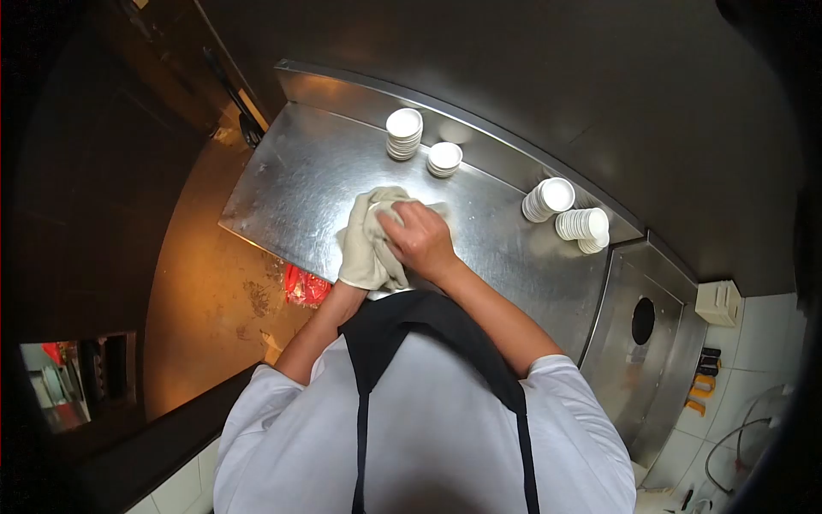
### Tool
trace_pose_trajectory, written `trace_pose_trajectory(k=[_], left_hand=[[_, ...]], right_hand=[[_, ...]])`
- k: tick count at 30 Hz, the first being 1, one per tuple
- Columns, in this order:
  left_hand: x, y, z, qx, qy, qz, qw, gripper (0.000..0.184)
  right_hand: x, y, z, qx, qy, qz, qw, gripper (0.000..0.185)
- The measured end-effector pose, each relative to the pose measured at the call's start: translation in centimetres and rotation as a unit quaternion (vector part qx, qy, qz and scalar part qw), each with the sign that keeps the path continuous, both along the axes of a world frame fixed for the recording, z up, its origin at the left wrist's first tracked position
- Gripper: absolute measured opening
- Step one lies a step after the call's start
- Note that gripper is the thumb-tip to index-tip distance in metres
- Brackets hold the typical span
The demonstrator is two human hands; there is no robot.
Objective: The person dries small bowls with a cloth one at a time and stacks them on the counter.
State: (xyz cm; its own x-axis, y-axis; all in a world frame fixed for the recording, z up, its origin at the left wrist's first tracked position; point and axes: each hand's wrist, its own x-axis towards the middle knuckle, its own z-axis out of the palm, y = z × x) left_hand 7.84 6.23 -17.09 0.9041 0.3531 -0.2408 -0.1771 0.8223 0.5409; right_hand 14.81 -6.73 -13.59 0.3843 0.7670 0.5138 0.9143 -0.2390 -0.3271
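Note:
My left hand (361,250) wears a pale cotton glove and is closed around a bunched light-coloured cloth (392,267) in front of my apron. My bare right hand (419,236) presses into the same cloth from the other side, its fingers curled. A bit of white shows between the hands, but whether a dish lies inside the cloth I cannot make out. Past my hands, a tall stack of small white dishes (404,134) and a shorter stack (444,160) stand near the counter's back edge.
Two more stacks of white dishes, one (548,200) beside another (583,227), stand at the back right of the steel counter (505,265). To the right is a steel unit with a round hole (642,320). A red plastic packet (306,286) lies below the counter's left edge.

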Motion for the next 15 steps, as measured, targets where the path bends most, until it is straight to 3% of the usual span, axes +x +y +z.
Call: trace_pose_trajectory(k=[1,2,3,5,6,8,11,14,15], left_hand=[[0.0,-0.6,2.0,0.018,0.015,0.014,1.000,0.039],[0.0,-1.0,4.9,0.226,0.013,0.029,0.974,0.040],[-0.4,-1.3,8.1,0.423,0.014,0.044,0.905,0.041],[-0.2,-0.8,7.5,0.573,0.026,0.041,0.818,0.039],[0.6,0.3,5.3,0.544,0.034,0.024,0.838,0.036],[0.3,0.1,2.7,0.218,0.054,-0.050,0.973,0.032],[0.9,-1.5,1.7,0.330,0.074,0.036,0.941,0.031],[1.3,-1.3,0.9,0.534,0.027,0.100,0.839,0.024],[1.5,-1.2,0.4,0.542,0.045,0.117,0.831,0.021]], right_hand=[[0.2,0.4,0.0,-0.025,0.001,-0.040,0.999,0.041],[-0.1,0.6,0.5,-0.020,0.023,-0.069,0.997,0.031],[-0.1,0.5,0.0,-0.013,0.067,-0.068,0.995,0.030],[0.0,0.4,-1.7,0.001,0.159,-0.069,0.985,0.028],[0.0,0.2,-1.1,0.038,0.174,-0.048,0.983,0.018],[-0.4,0.3,0.3,0.065,0.131,-0.045,0.988,0.021],[0.2,0.8,0.4,0.070,0.066,-0.085,0.992,0.026],[0.8,0.7,-0.1,0.021,0.045,-0.135,0.990,0.032],[1.2,0.5,-0.1,0.000,0.045,-0.150,0.988,0.034]])
